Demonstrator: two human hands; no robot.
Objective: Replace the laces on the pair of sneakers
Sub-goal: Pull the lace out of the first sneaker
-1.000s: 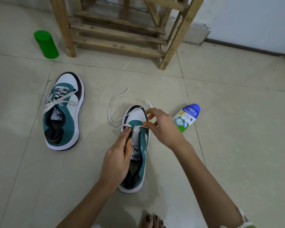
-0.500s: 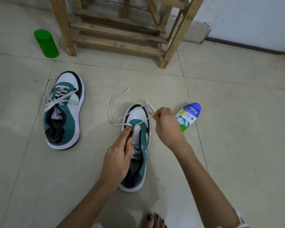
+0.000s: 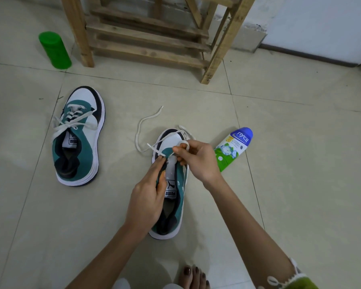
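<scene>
A teal, white and black sneaker (image 3: 176, 197) lies on the floor tiles in the middle, toe pointing away. My left hand (image 3: 147, 197) grips its left side by the tongue, fingers over the eyelet edge. My right hand (image 3: 196, 158) pinches the white lace (image 3: 142, 130) over the toe end, with a small loop of it around the fingertips. The lace's free end trails in a curve on the floor to the left of the toe. The second sneaker (image 3: 78, 136) lies to the left, laced with a loose white lace.
A blue and green bottle (image 3: 233, 148) lies on its side right of the held sneaker. A green cylinder (image 3: 54, 50) stands at the back left. A wooden frame (image 3: 152, 32) stands at the back. My bare toes (image 3: 195, 277) show at the bottom.
My right hand pulled the lace out to the right, then came back over the toe with a loop of lace on its fingers. My left hand stayed on the sneaker.
</scene>
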